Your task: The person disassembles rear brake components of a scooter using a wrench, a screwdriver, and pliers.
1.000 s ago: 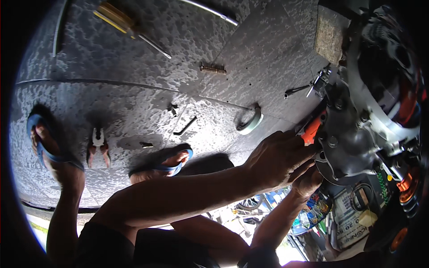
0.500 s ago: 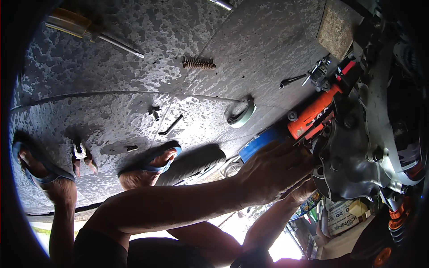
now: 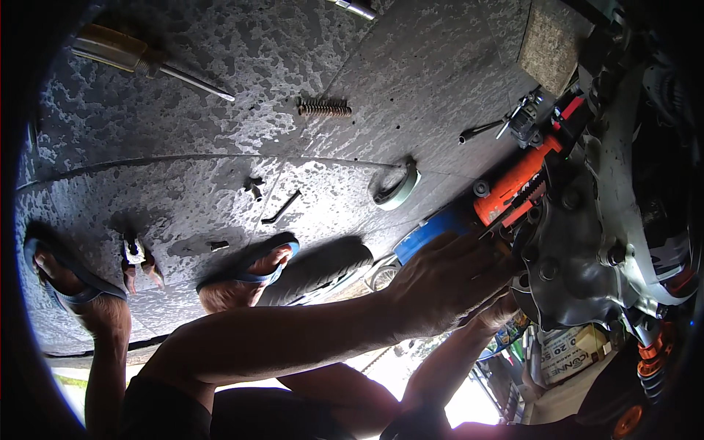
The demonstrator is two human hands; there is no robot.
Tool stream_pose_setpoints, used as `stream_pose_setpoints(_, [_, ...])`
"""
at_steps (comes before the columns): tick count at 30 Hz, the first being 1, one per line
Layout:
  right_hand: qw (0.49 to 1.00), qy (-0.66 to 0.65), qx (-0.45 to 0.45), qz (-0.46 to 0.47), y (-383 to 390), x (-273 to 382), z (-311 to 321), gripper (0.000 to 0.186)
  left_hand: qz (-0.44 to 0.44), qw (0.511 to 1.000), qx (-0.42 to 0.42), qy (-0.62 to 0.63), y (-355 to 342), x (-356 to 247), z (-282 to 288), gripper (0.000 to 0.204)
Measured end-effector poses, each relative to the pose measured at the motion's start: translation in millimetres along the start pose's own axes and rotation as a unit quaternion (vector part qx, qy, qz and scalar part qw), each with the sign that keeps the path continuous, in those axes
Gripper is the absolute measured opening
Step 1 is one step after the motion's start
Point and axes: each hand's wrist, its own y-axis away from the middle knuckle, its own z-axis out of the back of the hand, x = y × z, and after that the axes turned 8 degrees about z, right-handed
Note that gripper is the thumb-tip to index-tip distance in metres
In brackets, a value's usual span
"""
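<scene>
My left hand reaches in from the left and presses against the side of a grey metal engine cover. Its fingers are curled in at the cover's edge, and whatever they grip is hidden. Lower down, my right hand comes up from below to the cover's bottom edge, where its fingers pass out of sight. Bolts stud the cover. Right beside the left hand's fingertips lies an orange, tube-shaped object.
On the mottled floor lie a screwdriver, a coil spring, a hex key, pliers and a tape-like ring. Sandalled feet stand at the left near a tyre. An orange-and-black coil shock hangs lower right.
The whole view has shifted very slightly. Both hands stay at the engine cover, with the left hand's fingers moved only a little.
</scene>
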Motion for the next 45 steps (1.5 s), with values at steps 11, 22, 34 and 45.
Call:
stream_pose_setpoints(11, [0.981, 0.162, 0.031, 0.098, -0.1, -3.3, 2.8, 0.04, 0.008, 1.0, 0.015, 0.0, -1.7, -5.6, 3.6, 0.043])
stream_pose_setpoints(22, [0.916, 0.339, 0.073, 0.202, 1.2, -5.0, 9.6, 0.031, -0.017, 1.0, -0.011, 0.015, 1.0, 0.2, -2.9, 0.047])
stream_pose_setpoints(34, [0.843, 0.45, 0.109, 0.275, -4.3, -4.5, 19.5, 0.022, 0.001, 0.998, -0.026, 0.056, -1.7, -4.3, -6.6, 0.042])
stream_pose_setpoints(45, [0.809, 0.487, 0.127, 0.303, -1.9, -6.4, 18.7, 0.017, 0.026, 0.998, -0.024, 0.056, -0.7, -10.5, -3.1, 0.038])
